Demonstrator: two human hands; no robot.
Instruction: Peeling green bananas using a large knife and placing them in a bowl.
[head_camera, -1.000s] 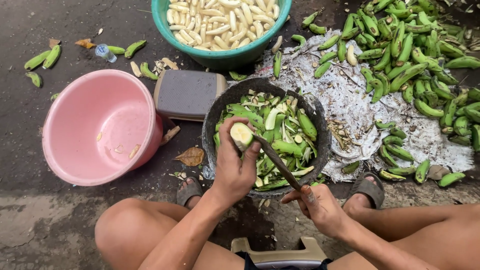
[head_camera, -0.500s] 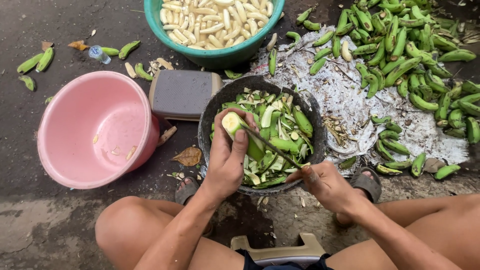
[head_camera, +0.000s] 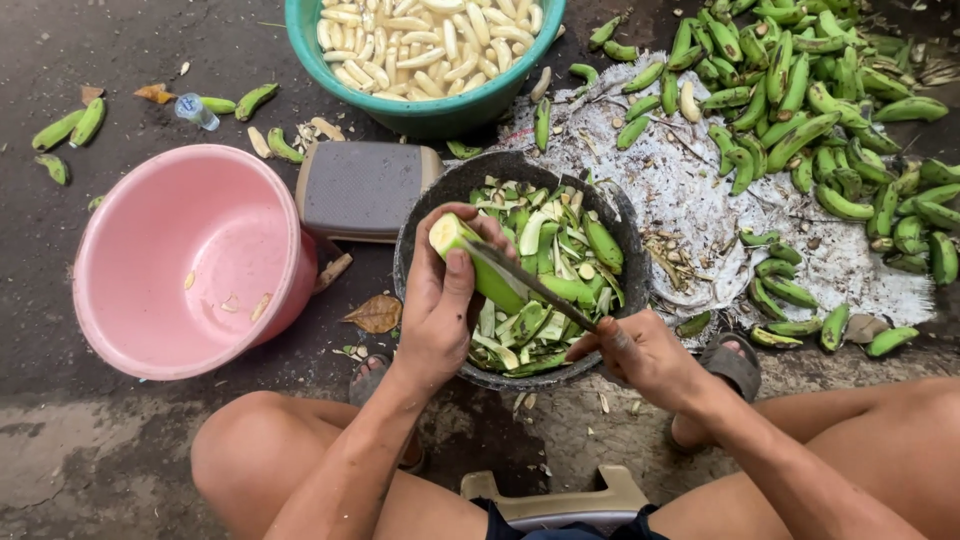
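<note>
Fingers of the left hand (head_camera: 440, 310) wrap around a green banana (head_camera: 478, 262) at centre frame, thumb pressed along its side, holding it tilted over the dark basin (head_camera: 412, 232) of peels. Lower right of it, the right hand (head_camera: 640, 350) is clenched on a knife (head_camera: 535, 285), whose blade lies slanted against the banana, forearm angled in from the lower right.

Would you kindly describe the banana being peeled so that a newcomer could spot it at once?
Start at the dark round basin of green peels in the middle, between the pink tub and the heap of green bananas. Over its left side the left hand grips a green banana, with the knife in the right hand laid along it. Alone among the bananas it is held up, its cut end showing pale flesh.
</note>
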